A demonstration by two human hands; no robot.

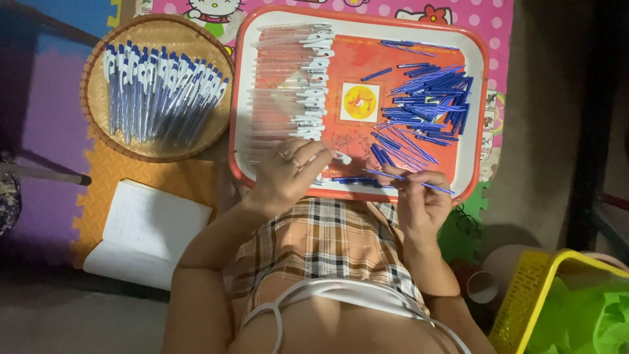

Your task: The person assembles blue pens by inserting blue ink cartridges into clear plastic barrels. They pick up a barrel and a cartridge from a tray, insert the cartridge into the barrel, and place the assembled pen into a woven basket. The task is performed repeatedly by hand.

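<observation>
On the near edge of the orange tray (475,118), both of my hands work among pen parts.

Over the tray's front rim my right hand (422,200) pinches one thin blue refill (409,179) between thumb and fingertips, holding it nearly level just above the rim, with its tip pointing to the right. My left hand (288,174) rests with curled fingers on the near end of the row of clear pen barrels with white clips (295,85), closing on one barrel at the bottom of the row; how tightly it closes, I cannot tell. A loose heap of blue refills (426,98) lies on the tray's right half, well apart from the barrels. Beyond the tray to the left, a round woven basket (98,124) holds finished blue-and-white pens (160,92). An open notebook (147,229) lies on the foam mat (111,177) near my left elbow.
</observation>
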